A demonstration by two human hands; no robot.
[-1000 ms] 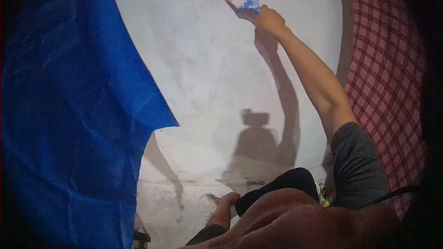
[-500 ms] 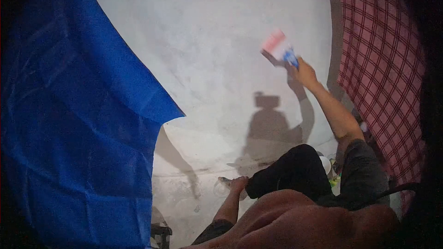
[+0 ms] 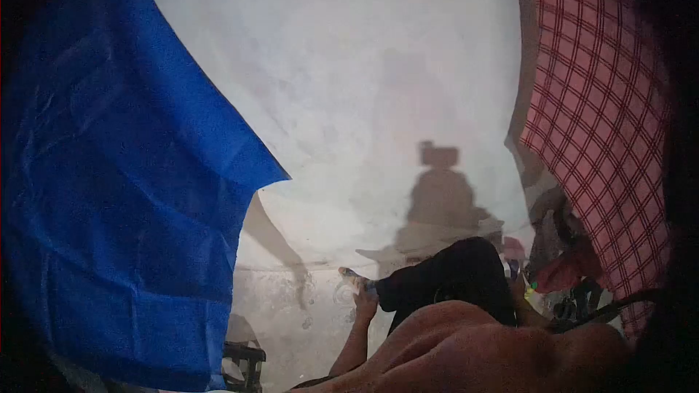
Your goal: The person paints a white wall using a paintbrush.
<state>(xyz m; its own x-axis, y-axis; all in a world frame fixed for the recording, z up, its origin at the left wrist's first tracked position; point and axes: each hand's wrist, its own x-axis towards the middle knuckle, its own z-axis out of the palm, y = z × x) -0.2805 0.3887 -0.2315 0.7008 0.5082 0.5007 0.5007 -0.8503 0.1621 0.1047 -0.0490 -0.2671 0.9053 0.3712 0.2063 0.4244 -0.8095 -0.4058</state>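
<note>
At the right of my bent knee, my right hand is low and mostly in shadow. It is closed around a wide paintbrush with a pinkish head and a blue and white handle; the brush is dim and partly hidden by the leg. My left hand is down by my foot, its fingers curled against the foot near the ankle. In front of me rises a whitish wall, with my shadow cast on its lower part.
A blue sheet hangs along the left side. Pink checked cloth hangs on the right. A dark stool-like object stands at the lower left on the spotted pale floor. Dark, cluttered items lie at the right.
My right hand has dropped with the paintbrush from the upper right of the wall to beside my knee. My left hand has shifted slightly left and down along the foot.
</note>
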